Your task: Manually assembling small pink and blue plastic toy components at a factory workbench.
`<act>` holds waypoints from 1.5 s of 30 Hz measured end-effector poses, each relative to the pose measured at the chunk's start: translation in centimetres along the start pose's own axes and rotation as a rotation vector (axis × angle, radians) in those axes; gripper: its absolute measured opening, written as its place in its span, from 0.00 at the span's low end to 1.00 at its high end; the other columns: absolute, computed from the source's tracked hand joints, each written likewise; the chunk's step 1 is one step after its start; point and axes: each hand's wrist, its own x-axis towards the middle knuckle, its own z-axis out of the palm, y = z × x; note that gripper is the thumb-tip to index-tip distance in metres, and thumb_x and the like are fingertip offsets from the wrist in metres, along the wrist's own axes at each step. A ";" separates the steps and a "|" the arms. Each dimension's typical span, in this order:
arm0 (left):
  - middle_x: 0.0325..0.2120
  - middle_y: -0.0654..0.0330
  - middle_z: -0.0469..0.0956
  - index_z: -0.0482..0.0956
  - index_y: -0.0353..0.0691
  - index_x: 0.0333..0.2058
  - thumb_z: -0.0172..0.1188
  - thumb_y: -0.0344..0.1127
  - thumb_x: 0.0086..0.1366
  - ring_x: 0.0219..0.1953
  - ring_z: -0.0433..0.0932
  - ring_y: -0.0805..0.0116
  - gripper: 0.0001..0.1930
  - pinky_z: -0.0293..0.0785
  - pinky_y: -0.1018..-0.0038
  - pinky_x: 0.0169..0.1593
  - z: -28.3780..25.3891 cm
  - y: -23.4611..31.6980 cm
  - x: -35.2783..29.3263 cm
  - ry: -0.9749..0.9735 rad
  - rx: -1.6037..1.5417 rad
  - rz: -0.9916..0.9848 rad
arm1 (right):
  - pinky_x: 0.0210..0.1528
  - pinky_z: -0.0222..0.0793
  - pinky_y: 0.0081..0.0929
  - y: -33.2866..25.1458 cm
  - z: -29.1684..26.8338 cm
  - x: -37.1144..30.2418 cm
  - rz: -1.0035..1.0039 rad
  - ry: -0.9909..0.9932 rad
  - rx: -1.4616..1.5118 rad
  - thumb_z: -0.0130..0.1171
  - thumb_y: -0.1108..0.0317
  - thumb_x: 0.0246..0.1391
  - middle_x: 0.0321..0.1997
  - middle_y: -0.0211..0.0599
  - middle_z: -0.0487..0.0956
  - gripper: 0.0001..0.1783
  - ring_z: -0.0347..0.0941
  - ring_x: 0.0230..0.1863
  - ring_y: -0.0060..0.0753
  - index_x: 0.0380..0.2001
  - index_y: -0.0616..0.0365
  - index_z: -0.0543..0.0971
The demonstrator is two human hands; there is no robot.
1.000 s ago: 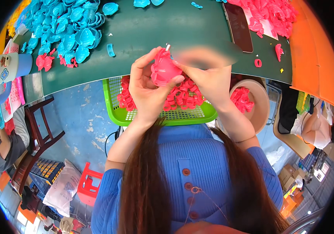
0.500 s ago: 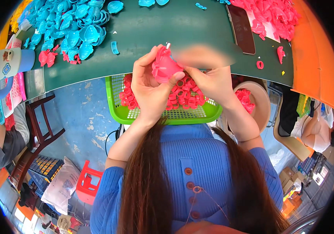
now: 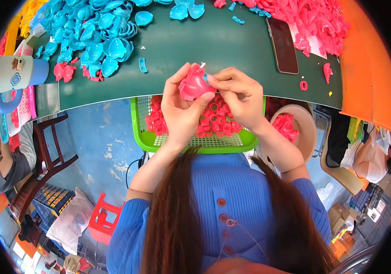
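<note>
My left hand [image 3: 180, 109] is closed round a glossy pink plastic shell-like piece [image 3: 192, 86], holding it above the near edge of the table. A thin white stub pokes up from the top of this piece. My right hand [image 3: 242, 97] is closed at the piece's right side, its thumb and fingertips pinching a small blue plastic part [image 3: 206, 78] against the pink surface. The fingers partly cover that blue part, so its full shape is hidden. Below both hands is a green basket [image 3: 139, 141] with many pink plastic rings [image 3: 213, 121].
Blue petal-shaped shells [image 3: 97, 50] are heaped at the far left of the green table [image 3: 191, 45], with pink pieces [image 3: 328, 27] at the far right. A phone [image 3: 282, 48] lies beside them. A mug [image 3: 20, 77] stands left; a beige bucket [image 3: 307, 130] sits below right.
My right hand, blurred before with its fingers lifted, is now drawn in at the pink piece's side with the blue part at its fingertips. The whole view has shifted slightly.
</note>
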 end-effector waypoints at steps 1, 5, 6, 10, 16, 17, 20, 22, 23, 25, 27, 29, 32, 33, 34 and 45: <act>0.52 0.51 0.65 0.60 0.32 0.55 0.64 0.18 0.50 0.54 0.67 0.65 0.33 0.67 0.70 0.56 0.1 0.4 0.3 0.015 -0.063 -0.021 | 0.34 0.66 0.16 -0.1 -0.1 0.4 0.008 -0.004 0.025 0.48 0.88 0.44 0.36 0.39 0.77 0.18 0.72 0.34 0.26 0.38 0.65 0.80; 0.51 0.51 0.68 0.59 0.33 0.56 0.61 0.23 0.55 0.52 0.69 0.64 0.30 0.71 0.71 0.53 -1.6 0.5 1.6 0.044 -0.199 -0.030 | 0.37 0.66 0.20 -1.0 0.2 2.3 0.005 -0.106 0.024 0.50 0.83 0.46 0.36 0.39 0.78 0.17 0.73 0.36 0.27 0.39 0.62 0.80; 0.51 0.51 0.68 0.58 0.33 0.56 0.60 0.26 0.57 0.52 0.70 0.63 0.29 0.72 0.70 0.51 -2.1 0.7 1.9 0.082 -0.276 -0.068 | 0.39 0.67 0.21 -1.0 0.1 3.2 -0.008 -0.210 0.013 0.52 0.81 0.46 0.36 0.39 0.78 0.16 0.73 0.37 0.27 0.40 0.61 0.80; 0.49 0.52 0.71 0.63 0.32 0.54 0.55 0.36 0.63 0.46 0.75 0.64 0.23 0.78 0.70 0.43 -4.2 2.0 2.6 0.114 -0.257 -0.129 | 0.44 0.68 0.24 2.1 -1.5 10.7 -0.211 -0.107 -0.330 0.55 0.76 0.50 0.36 0.35 0.79 0.09 0.74 0.40 0.26 0.36 0.60 0.80; 0.46 0.53 0.73 0.63 0.32 0.54 0.47 0.44 0.67 0.40 0.77 0.68 0.24 0.79 0.75 0.40 -5.3 2.7 3.2 0.007 -0.343 -0.255 | 0.44 0.63 0.37 4.8 0.5 18.6 -0.660 -0.217 -0.866 0.56 0.73 0.40 0.40 0.39 0.72 0.07 0.66 0.46 0.41 0.26 0.55 0.78; 0.46 0.53 0.73 0.62 0.33 0.55 0.46 0.45 0.67 0.40 0.77 0.68 0.25 0.79 0.76 0.40 -5.5 2.9 3.0 -0.008 -0.359 -0.256 | 0.43 0.63 0.35 5.1 0.7 18.9 -0.836 -0.209 -1.095 0.55 0.74 0.40 0.39 0.39 0.73 0.06 0.66 0.46 0.40 0.26 0.55 0.78; 0.45 0.53 0.73 0.61 0.34 0.56 0.48 0.43 0.67 0.40 0.77 0.70 0.24 0.78 0.75 0.41 -5.9 3.5 3.2 -0.062 -0.428 -0.304 | 0.44 0.61 0.37 4.9 -0.2 20.0 -0.569 -0.368 -0.901 0.56 0.72 0.39 0.40 0.37 0.72 0.06 0.65 0.46 0.41 0.25 0.54 0.78; 0.45 0.53 0.73 0.61 0.35 0.55 0.50 0.41 0.66 0.41 0.77 0.70 0.23 0.78 0.75 0.42 -6.1 3.5 2.8 -0.021 -0.406 -0.286 | 0.45 0.59 0.38 3.6 -0.3 19.5 -0.358 -0.447 -0.851 0.55 0.71 0.39 0.39 0.37 0.71 0.04 0.63 0.47 0.39 0.23 0.53 0.77; 0.45 0.54 0.73 0.62 0.35 0.55 0.51 0.40 0.65 0.41 0.77 0.71 0.23 0.78 0.74 0.42 -6.0 3.5 2.8 -0.004 -0.390 -0.275 | 0.41 0.63 0.28 2.0 -0.1 17.8 -0.274 -0.291 -0.617 0.57 0.74 0.43 0.36 0.35 0.75 0.07 0.69 0.40 0.30 0.30 0.56 0.79; 0.45 0.54 0.73 0.62 0.36 0.55 0.53 0.38 0.64 0.42 0.77 0.72 0.23 0.77 0.74 0.43 -5.7 3.4 2.8 0.014 -0.379 -0.282 | 0.36 0.68 0.18 -1.3 0.5 14.0 -0.203 -0.098 -0.321 0.60 0.77 0.46 0.32 0.33 0.79 0.11 0.74 0.32 0.21 0.36 0.60 0.80; 0.45 0.55 0.73 0.63 0.36 0.55 0.55 0.37 0.63 0.42 0.76 0.72 0.23 0.77 0.74 0.43 -5.1 3.5 2.8 0.029 -0.368 -0.295 | 0.34 0.69 0.17 -3.2 1.4 11.2 -0.272 -0.037 -0.296 0.61 0.80 0.43 0.30 0.33 0.79 0.12 0.74 0.30 0.21 0.35 0.60 0.81; 0.45 0.58 0.73 0.65 0.36 0.52 0.57 0.38 0.62 0.43 0.76 0.73 0.22 0.77 0.75 0.43 -4.5 3.6 2.7 -0.009 -0.341 -0.302 | 0.31 0.69 0.17 -2.9 1.9 10.0 -0.419 0.027 -0.363 0.62 0.82 0.40 0.28 0.35 0.79 0.12 0.74 0.28 0.23 0.32 0.62 0.81; 0.43 0.60 0.74 0.67 0.36 0.49 0.57 0.38 0.62 0.42 0.76 0.73 0.20 0.77 0.75 0.43 -4.1 3.5 2.6 -0.040 -0.348 -0.302 | 0.30 0.69 0.18 -3.2 2.3 9.0 -0.408 0.034 -0.392 0.62 0.82 0.39 0.27 0.35 0.78 0.11 0.74 0.28 0.24 0.30 0.62 0.80; 0.43 0.60 0.74 0.67 0.36 0.49 0.57 0.38 0.62 0.42 0.76 0.73 0.20 0.77 0.75 0.43 -3.9 3.6 2.5 -0.040 -0.349 -0.302 | 0.28 0.69 0.19 -3.4 2.7 8.8 -0.415 0.066 -0.385 0.63 0.82 0.37 0.25 0.36 0.78 0.09 0.74 0.26 0.26 0.27 0.63 0.79; 0.42 0.61 0.75 0.67 0.37 0.48 0.57 0.38 0.62 0.42 0.76 0.73 0.19 0.77 0.75 0.43 -3.8 3.7 2.5 -0.042 -0.351 -0.303 | 0.28 0.69 0.19 -3.4 2.8 8.7 -0.415 0.065 -0.385 0.63 0.82 0.37 0.25 0.36 0.78 0.09 0.74 0.26 0.26 0.27 0.63 0.79; 0.40 0.62 0.76 0.68 0.37 0.46 0.56 0.37 0.63 0.40 0.77 0.74 0.16 0.78 0.74 0.43 -3.5 3.6 1.9 -0.025 -0.375 -0.308 | 0.23 0.67 0.21 -3.1 3.4 7.8 -0.511 0.110 -0.503 0.63 0.81 0.34 0.20 0.35 0.75 0.08 0.73 0.22 0.29 0.23 0.61 0.78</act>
